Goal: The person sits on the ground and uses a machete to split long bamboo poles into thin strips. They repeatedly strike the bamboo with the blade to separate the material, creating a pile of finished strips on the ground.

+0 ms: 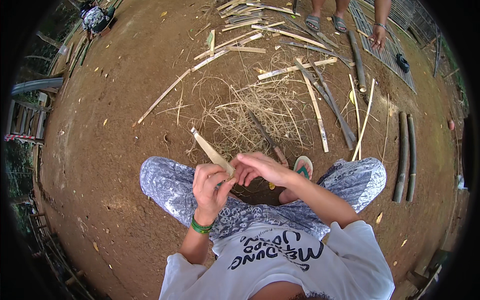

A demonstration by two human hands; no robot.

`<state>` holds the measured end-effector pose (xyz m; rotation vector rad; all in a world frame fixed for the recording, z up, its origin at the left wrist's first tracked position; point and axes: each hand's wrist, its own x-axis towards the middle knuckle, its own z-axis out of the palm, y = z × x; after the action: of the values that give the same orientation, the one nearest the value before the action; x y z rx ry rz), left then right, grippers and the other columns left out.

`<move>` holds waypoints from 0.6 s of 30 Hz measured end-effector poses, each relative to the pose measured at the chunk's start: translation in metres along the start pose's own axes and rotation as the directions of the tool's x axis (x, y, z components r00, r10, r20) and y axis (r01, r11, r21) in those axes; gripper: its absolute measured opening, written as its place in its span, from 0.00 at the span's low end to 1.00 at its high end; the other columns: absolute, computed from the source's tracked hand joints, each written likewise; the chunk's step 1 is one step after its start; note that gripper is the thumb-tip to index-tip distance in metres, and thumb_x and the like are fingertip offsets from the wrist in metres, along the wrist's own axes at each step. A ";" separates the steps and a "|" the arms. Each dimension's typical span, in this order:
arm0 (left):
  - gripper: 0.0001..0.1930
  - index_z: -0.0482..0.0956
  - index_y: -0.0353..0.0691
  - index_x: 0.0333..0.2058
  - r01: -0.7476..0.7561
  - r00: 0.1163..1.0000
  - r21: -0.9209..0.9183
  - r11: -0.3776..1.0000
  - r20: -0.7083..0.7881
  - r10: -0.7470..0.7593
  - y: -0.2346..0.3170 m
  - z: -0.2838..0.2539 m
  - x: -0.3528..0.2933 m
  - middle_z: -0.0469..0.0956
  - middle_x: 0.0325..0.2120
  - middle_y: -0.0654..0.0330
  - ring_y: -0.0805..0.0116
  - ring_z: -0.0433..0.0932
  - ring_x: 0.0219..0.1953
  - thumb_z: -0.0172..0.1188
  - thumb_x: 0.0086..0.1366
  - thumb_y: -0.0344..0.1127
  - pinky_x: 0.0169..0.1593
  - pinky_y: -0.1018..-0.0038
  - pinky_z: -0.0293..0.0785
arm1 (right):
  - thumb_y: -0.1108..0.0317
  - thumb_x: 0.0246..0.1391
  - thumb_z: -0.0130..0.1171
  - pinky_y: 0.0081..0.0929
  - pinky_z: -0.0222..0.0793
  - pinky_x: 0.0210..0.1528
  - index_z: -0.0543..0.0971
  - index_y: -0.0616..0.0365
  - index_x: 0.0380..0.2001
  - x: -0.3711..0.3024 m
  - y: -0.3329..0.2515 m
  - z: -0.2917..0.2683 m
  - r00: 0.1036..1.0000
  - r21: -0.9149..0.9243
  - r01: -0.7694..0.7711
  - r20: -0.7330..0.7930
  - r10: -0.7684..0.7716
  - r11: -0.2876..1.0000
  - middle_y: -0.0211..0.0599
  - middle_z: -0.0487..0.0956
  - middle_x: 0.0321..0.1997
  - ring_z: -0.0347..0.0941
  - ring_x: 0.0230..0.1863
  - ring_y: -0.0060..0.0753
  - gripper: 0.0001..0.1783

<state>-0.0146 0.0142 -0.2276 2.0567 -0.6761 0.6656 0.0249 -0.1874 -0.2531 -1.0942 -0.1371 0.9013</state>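
My left hand [210, 186] is closed, its thumb and fingers pinching the near end of a short, flat, pale bamboo strip [209, 148]. The strip slants away from me, up and to the left, above the ground. Close beside that end is my right hand [264, 169], its fingers stretched out and nothing seen in its grasp; whether its fingertips touch the strip is hard to make out. Just beyond my hands a long knife [264, 131] with a brown handle lies at the edge of a tangle of thin bamboo shavings [235, 107].
Bamboo slats [297, 69] lie scattered past the shavings. Two dark poles [402, 155] rest on the right, and another pole [357, 60] lies farther off. At the far right another person's hand [378, 38] hangs near a slatted bamboo panel [385, 55]. My sandalled foot [303, 167] is near my right hand.
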 end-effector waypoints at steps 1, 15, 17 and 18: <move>0.14 0.75 0.38 0.36 0.023 0.999 0.009 1.000 -0.030 -0.023 -0.001 -0.001 -0.001 0.77 0.34 0.55 0.56 0.76 0.35 0.71 0.53 0.27 0.38 0.65 0.72 | 0.49 0.71 0.44 0.25 0.76 0.41 0.80 0.62 0.43 0.015 0.017 -0.019 0.985 -0.215 0.033 -0.157 -0.068 0.976 0.39 0.82 0.34 0.79 0.36 0.27 0.26; 0.06 0.69 0.36 0.44 0.116 0.865 -0.267 0.957 -0.447 -0.229 0.010 -0.071 0.057 0.73 0.43 0.54 0.71 0.77 0.35 0.53 0.73 0.29 0.38 0.73 0.78 | 0.60 0.50 0.66 0.42 0.71 0.59 0.68 0.58 0.55 0.046 0.195 -0.181 0.482 -0.468 -0.820 -0.875 -0.044 0.331 0.51 0.72 0.59 0.72 0.59 0.52 0.31; 0.06 0.69 0.37 0.45 0.066 0.890 -0.324 0.944 -0.408 -0.203 0.018 -0.079 0.066 0.73 0.42 0.53 0.71 0.77 0.35 0.53 0.73 0.30 0.37 0.72 0.78 | 0.56 0.44 0.69 0.44 0.69 0.61 0.70 0.54 0.56 0.044 0.200 -0.189 0.566 -0.527 -0.754 -0.824 -0.019 0.392 0.54 0.73 0.56 0.70 0.60 0.55 0.36; 0.06 0.69 0.37 0.44 0.049 0.896 -0.330 0.943 -0.403 -0.188 0.022 -0.081 0.069 0.73 0.41 0.53 0.71 0.77 0.35 0.53 0.73 0.30 0.37 0.72 0.77 | 0.55 0.43 0.69 0.44 0.68 0.62 0.70 0.54 0.56 0.048 0.195 -0.186 0.569 -0.506 -0.728 -0.823 -0.005 0.462 0.55 0.74 0.55 0.70 0.61 0.56 0.37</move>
<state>0.0025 0.0562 -0.1291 1.5709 -0.3630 0.8481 0.0408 -0.2560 -0.5178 -2.4491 0.4949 0.7146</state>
